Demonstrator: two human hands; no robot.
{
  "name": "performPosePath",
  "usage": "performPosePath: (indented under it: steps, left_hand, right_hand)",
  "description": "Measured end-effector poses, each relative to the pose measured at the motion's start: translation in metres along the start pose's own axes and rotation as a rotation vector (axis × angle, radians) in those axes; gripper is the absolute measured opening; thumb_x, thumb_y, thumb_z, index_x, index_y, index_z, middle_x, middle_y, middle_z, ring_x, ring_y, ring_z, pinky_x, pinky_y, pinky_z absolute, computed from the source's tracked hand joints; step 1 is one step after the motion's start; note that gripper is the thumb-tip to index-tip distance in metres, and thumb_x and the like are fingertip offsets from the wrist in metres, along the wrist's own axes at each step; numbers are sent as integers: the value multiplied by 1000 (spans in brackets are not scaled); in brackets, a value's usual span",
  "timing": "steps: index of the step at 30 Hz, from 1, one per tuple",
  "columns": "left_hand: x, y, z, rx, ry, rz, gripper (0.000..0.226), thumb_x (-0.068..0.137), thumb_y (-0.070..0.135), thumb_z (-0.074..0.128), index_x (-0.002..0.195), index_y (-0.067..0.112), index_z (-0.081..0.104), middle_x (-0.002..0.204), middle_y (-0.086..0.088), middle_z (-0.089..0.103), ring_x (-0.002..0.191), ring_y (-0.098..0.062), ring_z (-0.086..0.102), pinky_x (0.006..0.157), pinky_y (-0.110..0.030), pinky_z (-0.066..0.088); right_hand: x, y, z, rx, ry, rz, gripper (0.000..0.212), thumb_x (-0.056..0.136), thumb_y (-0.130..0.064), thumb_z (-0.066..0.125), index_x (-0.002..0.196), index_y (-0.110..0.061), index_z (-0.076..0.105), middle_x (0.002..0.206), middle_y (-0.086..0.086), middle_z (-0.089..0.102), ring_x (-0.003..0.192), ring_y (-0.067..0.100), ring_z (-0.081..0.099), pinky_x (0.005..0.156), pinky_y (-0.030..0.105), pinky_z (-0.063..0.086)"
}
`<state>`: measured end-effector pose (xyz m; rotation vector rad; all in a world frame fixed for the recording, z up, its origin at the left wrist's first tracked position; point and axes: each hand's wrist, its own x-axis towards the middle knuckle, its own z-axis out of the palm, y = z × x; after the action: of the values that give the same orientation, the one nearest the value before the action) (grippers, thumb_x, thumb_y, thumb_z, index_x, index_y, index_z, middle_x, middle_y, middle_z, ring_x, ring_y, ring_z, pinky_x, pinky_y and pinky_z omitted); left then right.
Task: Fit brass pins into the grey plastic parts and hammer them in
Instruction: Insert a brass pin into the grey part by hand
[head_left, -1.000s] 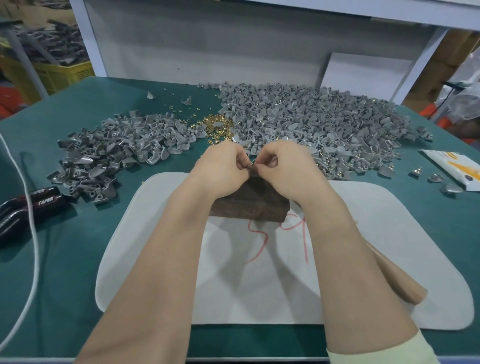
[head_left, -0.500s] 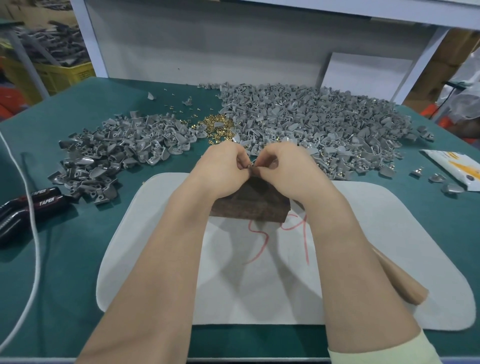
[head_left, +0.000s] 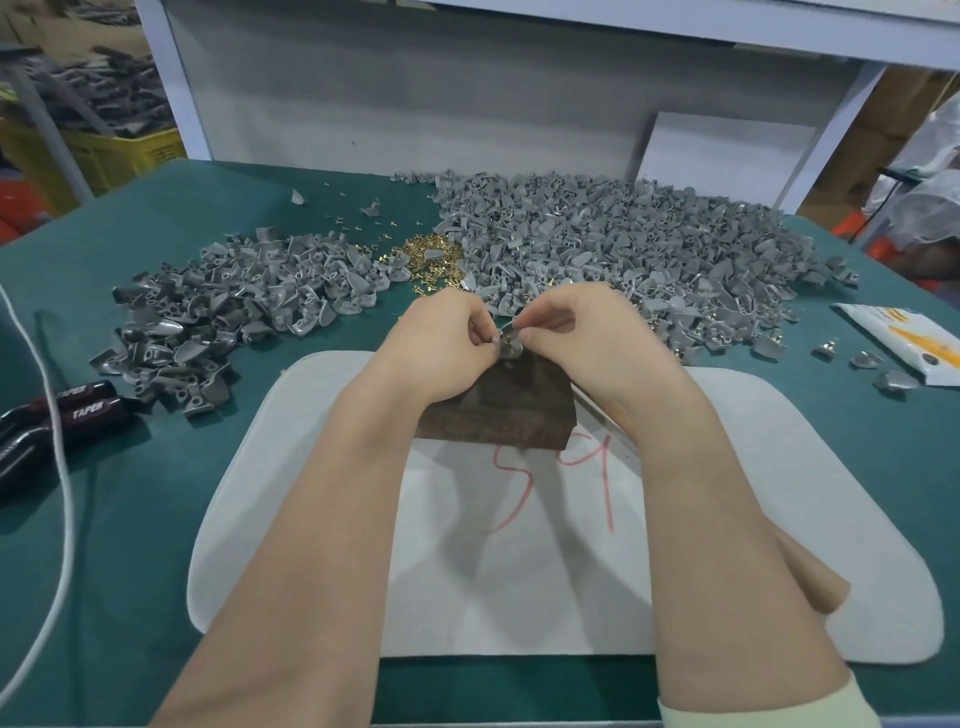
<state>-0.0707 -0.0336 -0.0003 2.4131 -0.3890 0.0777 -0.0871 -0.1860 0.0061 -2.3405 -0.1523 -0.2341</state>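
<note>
A green table (head_left: 130, 545) seen from above the person's arms, with a white frame and grey panel along its far edge.

At the left edge, one white cable (head_left: 61, 467) runs down the table. Across it lies a tool with two black handles (head_left: 67, 415), both marked TAPER. Bare green cloth lies between that tool and the white mat (head_left: 779, 467), which reaches almost to the near edge.

Behind the tool is the smaller of two piles of grey plastic parts (head_left: 234, 306), too many to count. Its near edge comes close to the mat's left corner. Just right of it is one heap of brass pins (head_left: 431, 257), with some strays farther back.

In the middle, one dark wooden block (head_left: 498, 415) sits on the far part of the mat. Over its far edge the left hand (head_left: 447, 343) and right hand (head_left: 582, 338) meet. The fingers of both are curled, and their tips pinch one small grey part (head_left: 506, 347) between them. A glint of brass shows on it. Both forearms lie over the mat, which bears a red scrawl between them.

Behind the right hand, the larger pile (head_left: 649, 244) runs from the pins toward the right edge and ends close to the mat's far edge.

One tan wooden handle (head_left: 810, 577) pokes out from under the right forearm. Three loose grey parts (head_left: 893, 382) lie beyond the mat's right corner, beside one white and orange packet (head_left: 904, 338) at the table's edge.
</note>
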Motion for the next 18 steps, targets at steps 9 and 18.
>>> performPosePath:
  steps: [9,18]
  left_hand:
    - [-1,1,-1,-8,-8,0,6,86,20,65,81,22,63,73,14,56,80,-12,55,77,-25,46]
    - [-5,6,-3,34,-31,-42,22,85,25,66,69,29,52,75,14,55,87,-17,57,86,-36,51]
  right_hand:
    - [-7,6,-23,-238,183,238,11,89,-20,59,79,-21,65,87,3,68,90,24,62,78,30,47]
    - [-14,9,-27,-353,-225,475,24,88,-24,62,90,-1,64,78,13,64,69,26,60,60,28,47]
